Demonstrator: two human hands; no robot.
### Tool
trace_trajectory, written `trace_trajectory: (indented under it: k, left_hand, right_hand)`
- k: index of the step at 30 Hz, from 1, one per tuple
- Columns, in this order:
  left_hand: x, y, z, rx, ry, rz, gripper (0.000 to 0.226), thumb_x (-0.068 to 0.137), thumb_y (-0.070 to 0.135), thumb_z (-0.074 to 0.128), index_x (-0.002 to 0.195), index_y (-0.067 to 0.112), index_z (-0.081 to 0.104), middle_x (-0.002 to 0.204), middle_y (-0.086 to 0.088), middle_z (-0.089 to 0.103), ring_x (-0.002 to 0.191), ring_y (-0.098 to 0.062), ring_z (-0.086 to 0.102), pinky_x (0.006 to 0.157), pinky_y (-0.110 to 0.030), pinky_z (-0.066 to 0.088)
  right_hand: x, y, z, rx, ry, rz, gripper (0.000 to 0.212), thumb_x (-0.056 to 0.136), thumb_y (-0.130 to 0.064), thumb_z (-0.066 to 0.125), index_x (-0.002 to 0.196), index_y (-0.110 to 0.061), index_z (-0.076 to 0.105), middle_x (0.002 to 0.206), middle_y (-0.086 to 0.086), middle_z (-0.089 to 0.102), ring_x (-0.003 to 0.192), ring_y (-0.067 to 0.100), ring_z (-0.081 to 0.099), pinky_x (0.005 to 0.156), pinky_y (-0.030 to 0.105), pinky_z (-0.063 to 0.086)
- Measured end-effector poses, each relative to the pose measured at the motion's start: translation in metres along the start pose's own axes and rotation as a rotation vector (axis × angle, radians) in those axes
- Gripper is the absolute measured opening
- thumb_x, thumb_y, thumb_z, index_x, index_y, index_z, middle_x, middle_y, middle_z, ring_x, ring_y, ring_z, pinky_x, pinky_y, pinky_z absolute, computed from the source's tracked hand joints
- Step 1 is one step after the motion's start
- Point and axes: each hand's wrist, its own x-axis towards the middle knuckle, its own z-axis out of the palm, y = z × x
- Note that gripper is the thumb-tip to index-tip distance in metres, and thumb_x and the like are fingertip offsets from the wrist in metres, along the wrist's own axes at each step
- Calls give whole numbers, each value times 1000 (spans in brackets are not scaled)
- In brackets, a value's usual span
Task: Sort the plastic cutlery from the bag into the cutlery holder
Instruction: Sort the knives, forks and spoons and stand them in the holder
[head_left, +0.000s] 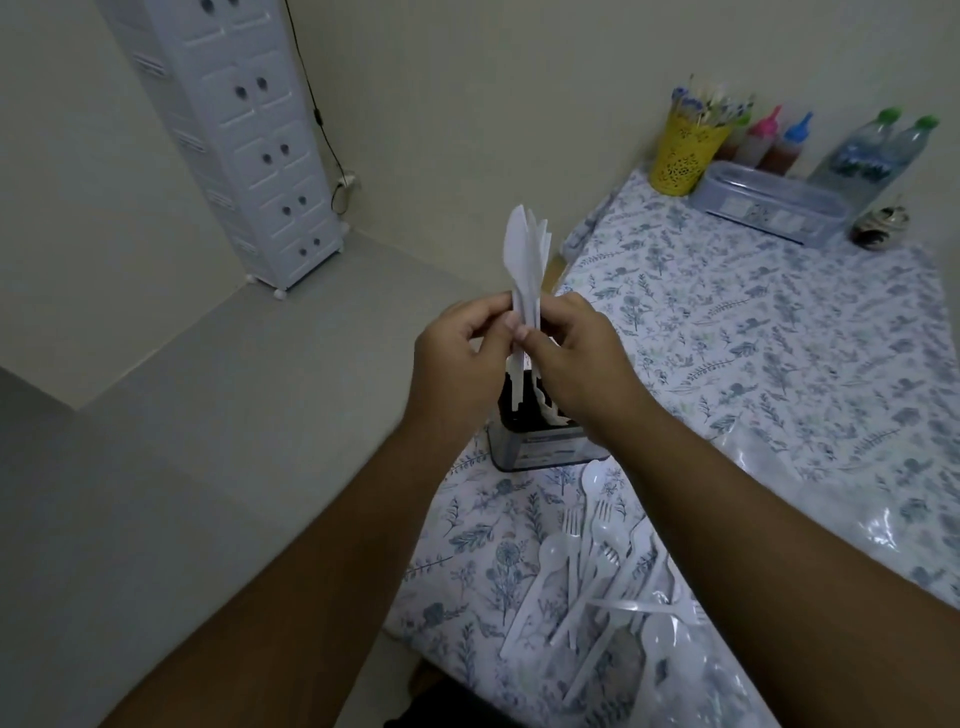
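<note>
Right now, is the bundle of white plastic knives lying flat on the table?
No: both the left hand and right hand hold the knives upright above the cutlery holder.

Both forearms (291, 597) bare, seemingly no sleeves.

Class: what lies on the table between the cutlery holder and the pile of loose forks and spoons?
Only bare floral tablecloth between holder and pile, in the head view.
</note>
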Motion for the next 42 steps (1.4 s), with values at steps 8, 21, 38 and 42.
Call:
trace_trajectory:
  k: [8,21,38,42]
  left_hand:
    - [-4,-30,4,26,-4,-23,24,94,12,64,116,16,74,107,-1,72,100,-15,69,88,-41,59]
    - [-26,-56,10,176,-80,-24,22,94,13,67,116,13,73,103,4,74,94,1,68,80,-13,55]
    - [-58,-57,9,478,36,267,30,90,6,71,119,1,66,107,-10,65,96,-9,59,86,-17,52]
    - [-99,-54,19,455,-65,365,7,87,3,71,94,3,68,87,-3,62,77,-5,52,72,-10,45]
  right_hand:
    - [-3,26,13,158,98,149,25,89,-12,76,111,-23,79,94,-1,80,94,15,75,92,42,60]
    - [-15,49,20,-699,31,92,27,96,-45,62,96,-21,76,90,5,63,97,29,56,78,40,49]
    - [-57,69,-1,-413,110,118,39,99,-28,61,138,-23,62,110,1,63,112,20,47,92,33,44]
    - [-95,88,-20,-394,90,140,33,98,-23,61,131,-25,66,105,-6,61,107,15,48,89,27,39]
